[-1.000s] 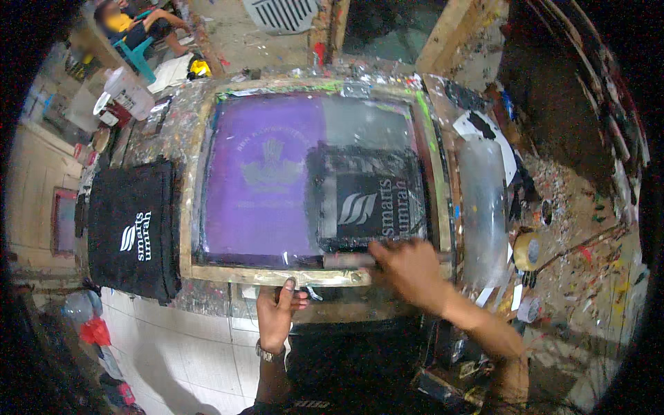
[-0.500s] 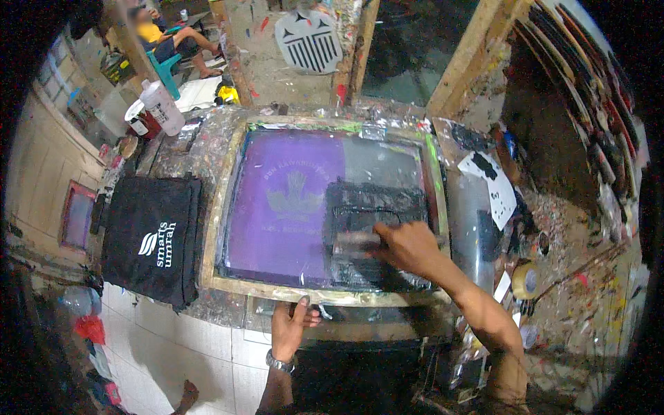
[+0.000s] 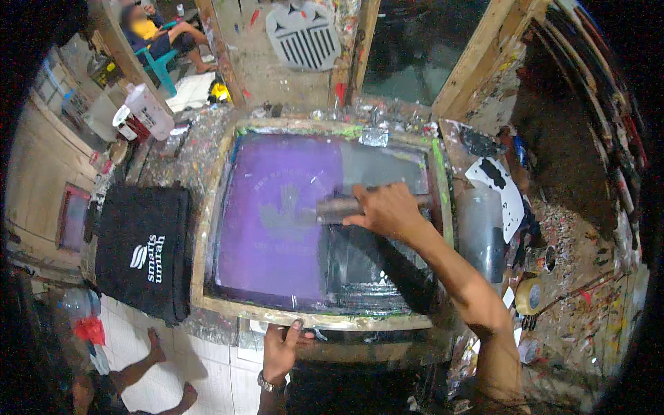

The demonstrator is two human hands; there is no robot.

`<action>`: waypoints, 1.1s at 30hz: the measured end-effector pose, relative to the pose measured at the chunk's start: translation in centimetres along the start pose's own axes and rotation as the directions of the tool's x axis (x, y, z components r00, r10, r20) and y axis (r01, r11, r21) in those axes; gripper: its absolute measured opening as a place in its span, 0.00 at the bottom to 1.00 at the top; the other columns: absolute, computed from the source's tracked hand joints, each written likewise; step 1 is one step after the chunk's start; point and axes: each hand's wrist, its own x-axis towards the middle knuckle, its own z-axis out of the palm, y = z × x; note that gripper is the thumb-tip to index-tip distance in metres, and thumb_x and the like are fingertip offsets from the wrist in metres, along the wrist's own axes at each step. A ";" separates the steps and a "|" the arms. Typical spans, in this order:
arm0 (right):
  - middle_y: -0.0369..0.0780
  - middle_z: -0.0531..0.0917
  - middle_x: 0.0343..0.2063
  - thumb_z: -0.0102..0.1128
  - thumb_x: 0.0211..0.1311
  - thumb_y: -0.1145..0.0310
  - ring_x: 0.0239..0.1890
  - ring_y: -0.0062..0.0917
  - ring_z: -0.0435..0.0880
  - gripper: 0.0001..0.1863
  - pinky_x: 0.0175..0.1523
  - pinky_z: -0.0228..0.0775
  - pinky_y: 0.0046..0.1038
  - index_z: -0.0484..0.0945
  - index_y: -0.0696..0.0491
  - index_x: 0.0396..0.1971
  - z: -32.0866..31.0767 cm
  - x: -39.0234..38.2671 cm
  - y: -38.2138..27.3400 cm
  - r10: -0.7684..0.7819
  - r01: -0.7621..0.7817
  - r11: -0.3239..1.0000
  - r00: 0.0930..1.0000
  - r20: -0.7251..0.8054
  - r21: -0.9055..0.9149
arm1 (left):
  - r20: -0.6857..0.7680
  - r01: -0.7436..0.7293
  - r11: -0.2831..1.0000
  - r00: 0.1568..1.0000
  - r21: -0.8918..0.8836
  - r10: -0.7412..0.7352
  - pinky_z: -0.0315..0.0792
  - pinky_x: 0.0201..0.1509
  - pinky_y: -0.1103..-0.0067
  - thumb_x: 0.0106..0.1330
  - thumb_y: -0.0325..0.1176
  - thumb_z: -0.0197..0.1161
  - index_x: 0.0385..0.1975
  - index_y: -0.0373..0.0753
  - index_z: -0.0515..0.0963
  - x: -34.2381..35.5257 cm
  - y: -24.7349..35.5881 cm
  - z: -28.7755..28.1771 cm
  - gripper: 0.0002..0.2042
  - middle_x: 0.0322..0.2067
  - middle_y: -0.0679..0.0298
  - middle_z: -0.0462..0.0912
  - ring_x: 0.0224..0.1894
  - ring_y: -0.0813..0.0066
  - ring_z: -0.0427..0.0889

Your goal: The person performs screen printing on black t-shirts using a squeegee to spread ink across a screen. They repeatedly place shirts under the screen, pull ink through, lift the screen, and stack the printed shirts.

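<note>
The right hand (image 3: 389, 211) has its fingers closed around the squeegee (image 3: 337, 206), which lies crosswise on the far part of the screen's dark half (image 3: 353, 266), its left end reaching over onto the purple half (image 3: 270, 235). The left hand (image 3: 280, 354) sits at the middle of the near rim of the wooden frame (image 3: 373, 322), thumb on the rim and fingers half curled beneath it; how firmly they pinch I cannot tell. The frame lies flat-looking on the paint-spattered bench (image 3: 176, 142), right of a folded black cloth pile (image 3: 117, 214).

For a good stroke, the blade wants even pressure from left end to right end, with one steady tilt and no pause midway. A one-handed grip can load one end more, so the wrist should stay centred behind the blade. The left hand does best simply steadying the frame, since any sideways slip could smear the edges.
</note>
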 end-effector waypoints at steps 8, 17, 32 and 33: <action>0.40 0.84 0.22 0.66 0.59 0.39 0.22 0.39 0.85 0.26 0.26 0.74 0.42 0.77 0.49 0.36 -2.2 -8.9 -4.1 -0.231 0.220 0.971 0.963 0.139 0.091 | -0.031 0.025 0.998 0.999 -0.054 -0.026 0.86 0.34 0.73 0.78 0.36 0.57 0.57 0.30 0.66 -0.3 -0.6 -0.3 0.18 0.39 0.52 0.84 0.36 0.64 0.90; 0.41 0.83 0.19 0.67 0.59 0.38 0.21 0.42 0.84 0.28 0.27 0.73 0.42 0.77 0.50 0.36 0.5 -5.0 0.2 0.260 -0.269 0.955 0.961 -0.089 -0.121 | -0.011 0.109 0.994 0.994 0.009 -0.109 0.86 0.34 0.72 0.79 0.34 0.56 0.53 0.29 0.66 -0.1 -0.9 -0.7 0.14 0.35 0.49 0.84 0.33 0.63 0.89; 0.46 0.85 0.22 0.64 0.61 0.37 0.24 0.47 0.85 0.30 0.28 0.73 0.45 0.79 0.52 0.39 -1.0 -1.8 0.8 0.228 -0.227 0.974 0.973 -0.045 0.015 | -0.008 0.093 0.996 0.996 -0.007 -0.093 0.86 0.37 0.70 0.79 0.36 0.56 0.52 0.27 0.66 0.2 0.6 0.1 0.16 0.39 0.52 0.83 0.35 0.62 0.90; 0.45 0.85 0.22 0.65 0.60 0.37 0.24 0.46 0.86 0.30 0.28 0.73 0.45 0.79 0.52 0.39 -1.0 -1.5 1.8 0.212 -0.214 0.977 0.974 -0.072 -0.015 | 0.021 0.159 0.987 0.987 0.034 -0.160 0.86 0.37 0.70 0.79 0.36 0.56 0.52 0.26 0.65 0.4 0.4 -0.2 0.17 0.39 0.50 0.83 0.35 0.60 0.90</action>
